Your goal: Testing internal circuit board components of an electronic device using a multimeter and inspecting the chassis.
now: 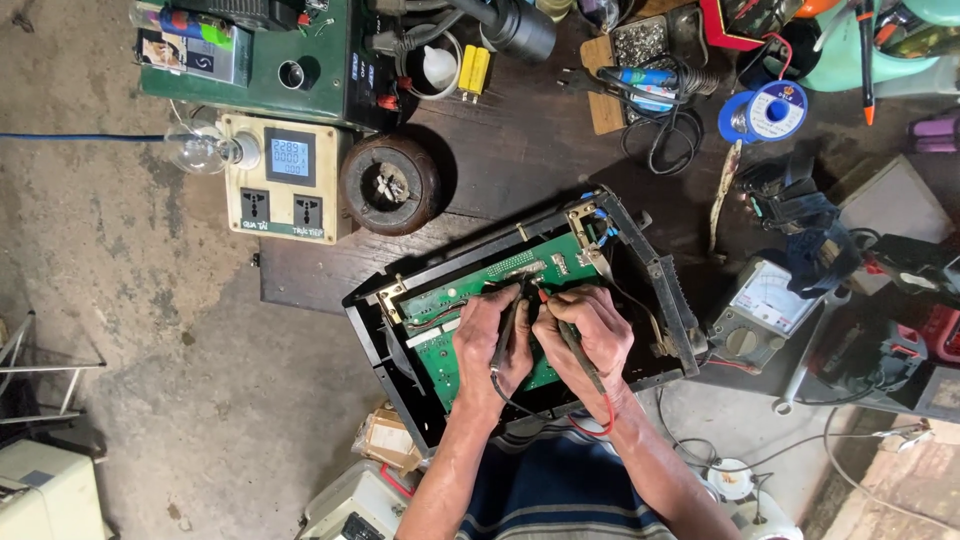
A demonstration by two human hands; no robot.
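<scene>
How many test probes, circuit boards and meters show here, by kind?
Test probes: 2, black in the left hand at, red in the right hand at
Green circuit boards: 1
Analog multimeters: 1
Digital socket meters: 1
Total: 5

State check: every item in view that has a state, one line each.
Black device case: opened, green circuit board exposed.
Left hand: holds black probe, tip on board.
Right hand: holds red probe, tip on board.
Socket box display: lit, showing digits.
Clear bulb: lying on its side; lit or not, cannot tell.
Analog meter: face up; needle position unclear.
</scene>
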